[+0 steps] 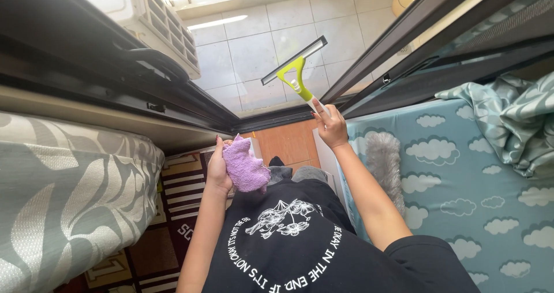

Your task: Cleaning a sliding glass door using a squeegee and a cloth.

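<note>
— Why is the squeegee (295,66) up that high?

— The right hand (331,125) has it by the bottom of the handle, fingers wrapped tight around the white end, so the green fork and the dark blade reach well up onto the window glass (254,50). The blade lies tilted, its right end higher than its left, and it looks to lie against the pane, though I can't tell for sure that it touches.

— And the arm?

— The right forearm runs up and away from the body, nearly straight, with the wrist bent a little to angle the handle to the left. It passes just beside the grey duster (385,163) lying on the bed sheet (461,200) with the cloud pattern.

— What about the other hand?

— The left hand (218,167) is lower and closer to the chest, elbow bent, palm turned inward. Its fingers are closed on a purple cloth (244,167), bunched up so most of it bulges out to the right of the fist. It is kept near the window, below the dark window frame (190,105), but apart from the glass.

— Anything else around?

— A patterned grey cushion (69,189) on the left, a crumpled blanket (513,125) on the right, and a striped rug (182,183) on the floor underneath.
</note>
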